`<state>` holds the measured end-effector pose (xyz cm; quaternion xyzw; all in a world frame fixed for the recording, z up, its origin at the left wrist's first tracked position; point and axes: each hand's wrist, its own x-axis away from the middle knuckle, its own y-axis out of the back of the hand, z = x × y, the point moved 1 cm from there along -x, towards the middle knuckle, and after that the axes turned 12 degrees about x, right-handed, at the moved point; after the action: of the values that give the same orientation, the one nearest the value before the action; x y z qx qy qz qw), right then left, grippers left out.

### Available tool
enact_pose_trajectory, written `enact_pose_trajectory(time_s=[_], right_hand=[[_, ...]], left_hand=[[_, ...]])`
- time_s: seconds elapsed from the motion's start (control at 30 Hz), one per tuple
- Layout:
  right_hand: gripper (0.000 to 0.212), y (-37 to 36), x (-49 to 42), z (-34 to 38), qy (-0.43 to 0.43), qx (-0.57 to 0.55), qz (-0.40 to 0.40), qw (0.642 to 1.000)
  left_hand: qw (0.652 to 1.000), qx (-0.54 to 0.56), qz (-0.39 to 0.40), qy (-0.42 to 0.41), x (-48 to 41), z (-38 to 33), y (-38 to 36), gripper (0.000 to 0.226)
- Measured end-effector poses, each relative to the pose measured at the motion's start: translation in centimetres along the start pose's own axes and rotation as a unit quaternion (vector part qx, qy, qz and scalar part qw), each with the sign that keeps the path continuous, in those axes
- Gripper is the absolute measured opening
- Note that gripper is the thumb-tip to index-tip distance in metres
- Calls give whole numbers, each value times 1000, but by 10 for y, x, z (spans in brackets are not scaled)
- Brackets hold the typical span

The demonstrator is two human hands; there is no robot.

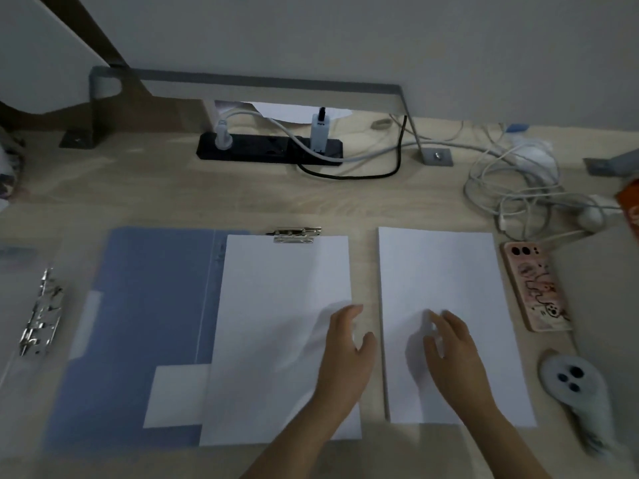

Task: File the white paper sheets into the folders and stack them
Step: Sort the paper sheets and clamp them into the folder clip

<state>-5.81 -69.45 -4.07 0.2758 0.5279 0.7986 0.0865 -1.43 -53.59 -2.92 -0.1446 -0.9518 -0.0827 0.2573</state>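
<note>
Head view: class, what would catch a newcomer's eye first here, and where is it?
Two bright white papers dominate the dim desk: a sheet lying on the open blue folder at centre-left, and a paper stack to its right. The left hand is at the sheet's right edge, and the right hand rests on the stack.

My feed is dim and bluish-grey, with no glare anywhere. The white paper stack [446, 278] is the brightest patch. A soft shadow lies on it just left of the right hand [453, 354]. The VR controller [581, 392] and the ring-binder mechanism [41, 316] near the edges are smeared with blur. The counter [242, 198] looks warped toward the corners.
</note>
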Motion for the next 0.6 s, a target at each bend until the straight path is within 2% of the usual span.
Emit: enact_pose_trajectory(time_s=[0.1, 0.17, 0.27, 0.33, 0.47, 0.6], right_hand=[[43, -3, -1, -4, 14, 18, 11, 1000], [43, -1, -3, -5, 13, 21, 17, 1000], [42, 1, -6, -2, 22, 28, 14, 999], [40, 2, -7, 0, 25, 33, 11, 999], [36, 4, -9, 4, 22, 12, 10, 1000], [39, 12, -10, 11, 0, -17, 39, 999]], left_hand=[[994, 66, 4, 90, -9, -13, -27, 42], [988, 85, -9, 129, -17, -19, -34, 35], [981, 114, -25, 154, -22, -32, -39, 1], [979, 115, -26, 167, -27, -37, -39, 15], [972, 109, 5, 206, -38, -38, -40, 18], [969, 106, 8, 224, -43, -36, -40, 11]])
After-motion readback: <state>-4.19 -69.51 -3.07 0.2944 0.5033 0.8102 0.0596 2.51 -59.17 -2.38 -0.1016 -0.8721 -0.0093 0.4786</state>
